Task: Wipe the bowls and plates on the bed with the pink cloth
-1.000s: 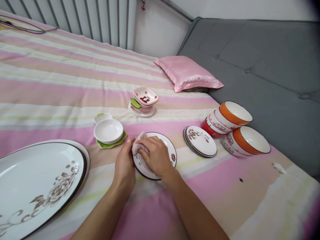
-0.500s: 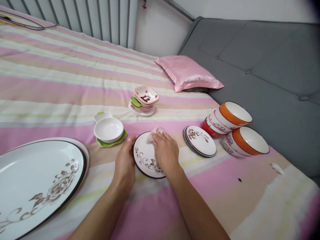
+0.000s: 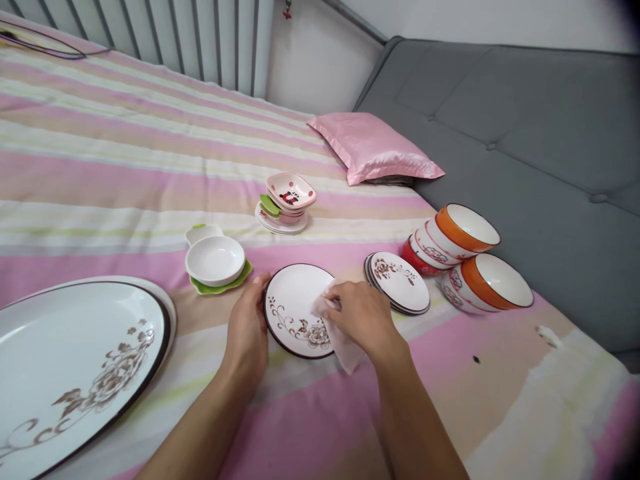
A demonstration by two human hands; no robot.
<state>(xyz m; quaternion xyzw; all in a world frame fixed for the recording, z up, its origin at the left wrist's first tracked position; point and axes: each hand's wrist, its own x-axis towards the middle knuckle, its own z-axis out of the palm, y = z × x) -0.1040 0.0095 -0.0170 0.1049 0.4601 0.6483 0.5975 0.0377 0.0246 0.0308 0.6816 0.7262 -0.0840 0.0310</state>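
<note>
A small white plate (image 3: 293, 300) with a dark rim and a brown flower pattern lies on the striped bedspread. My left hand (image 3: 249, 320) grips its left edge, thumb at the rim. Over the plate's right edge, my right hand (image 3: 363, 313) pinches a thin white tissue (image 3: 345, 347), which hangs down past the rim. Just right of that hand sits a stack of matching small plates (image 3: 400, 283). To the left of the plate, a white dish with a handle (image 3: 215, 260) rests on a green leaf-shaped dish (image 3: 220, 287).
Large oval plates (image 3: 75, 347) lie at the left. Stacked orange-rimmed bowls (image 3: 467, 227) stand at the right, beside the grey headboard (image 3: 525, 133). Farther back are a stack of small pink dishes (image 3: 290, 193) and a pink pillow (image 3: 375, 147). A cable (image 3: 45, 47) lies far left.
My right hand has moved right across the plate to its right edge and now pinches the tissue, which was bunched under the fingers. My left hand stays at the left rim.
</note>
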